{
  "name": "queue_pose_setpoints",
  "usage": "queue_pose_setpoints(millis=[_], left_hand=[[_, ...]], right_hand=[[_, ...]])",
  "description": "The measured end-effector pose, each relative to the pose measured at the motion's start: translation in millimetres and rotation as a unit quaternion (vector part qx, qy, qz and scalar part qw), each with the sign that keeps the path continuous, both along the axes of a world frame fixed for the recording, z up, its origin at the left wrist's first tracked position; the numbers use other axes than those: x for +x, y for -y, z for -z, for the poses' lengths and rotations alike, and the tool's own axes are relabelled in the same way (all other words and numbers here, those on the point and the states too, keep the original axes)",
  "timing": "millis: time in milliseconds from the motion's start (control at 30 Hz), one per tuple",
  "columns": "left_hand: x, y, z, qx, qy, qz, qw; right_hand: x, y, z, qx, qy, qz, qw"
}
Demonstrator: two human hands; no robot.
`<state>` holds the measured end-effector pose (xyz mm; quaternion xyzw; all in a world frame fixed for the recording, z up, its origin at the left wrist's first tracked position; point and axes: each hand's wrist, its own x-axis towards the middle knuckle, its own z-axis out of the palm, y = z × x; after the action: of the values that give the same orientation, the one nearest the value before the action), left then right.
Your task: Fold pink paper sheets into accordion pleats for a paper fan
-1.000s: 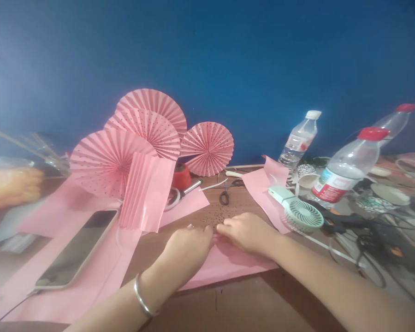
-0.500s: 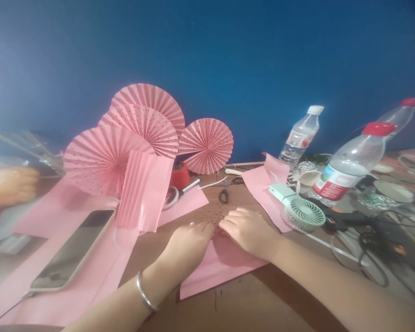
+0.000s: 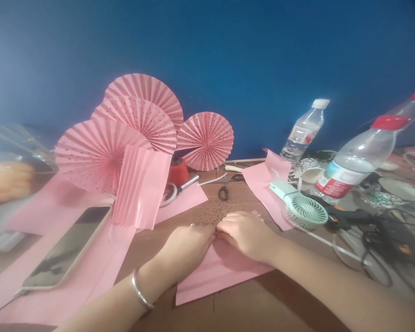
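Note:
A pink sheet of paper lies on the brown table in front of me, partly covered by both hands. My left hand is closed at its far edge, the thumb side against the other hand. Meeting it there, my right hand has its fingers bent and pressed together on the same edge. The fingertips and the paper's fold, if any, are hidden under the hands. Small dark specks are scattered on the wood just beyond. Black-handled scissors lie farther back.
Pleated pink paper fans lean against the blue wall, beside a part-pleated strip. At left, a phone rests on pink paper. To the right are a mint handheld fan, a red-capped bottle, a white-capped bottle and cables.
My hands have come closer together at the paper's far edge, the right fingers now overlapping the left. The whole view has shifted slightly; the other objects stay in place.

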<state>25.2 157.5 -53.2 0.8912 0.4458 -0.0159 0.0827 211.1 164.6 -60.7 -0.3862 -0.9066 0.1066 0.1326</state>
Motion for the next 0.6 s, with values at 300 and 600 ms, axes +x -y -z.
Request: queue_pose_setpoints(millis=[300, 600], left_hand=[[-15.9, -21.5, -6.2, -0.025, 0.027, -0.067, 0.997], [-22.6, -26.0, -5.8, -0.051, 0.052, -0.079, 0.994]], right_hand=[[31.3, -31.2, 7.8, 0.012, -0.024, 0.094, 0.995], [44.2, -38.1, 9.3, -0.158, -0.165, 0.100, 0.968]])
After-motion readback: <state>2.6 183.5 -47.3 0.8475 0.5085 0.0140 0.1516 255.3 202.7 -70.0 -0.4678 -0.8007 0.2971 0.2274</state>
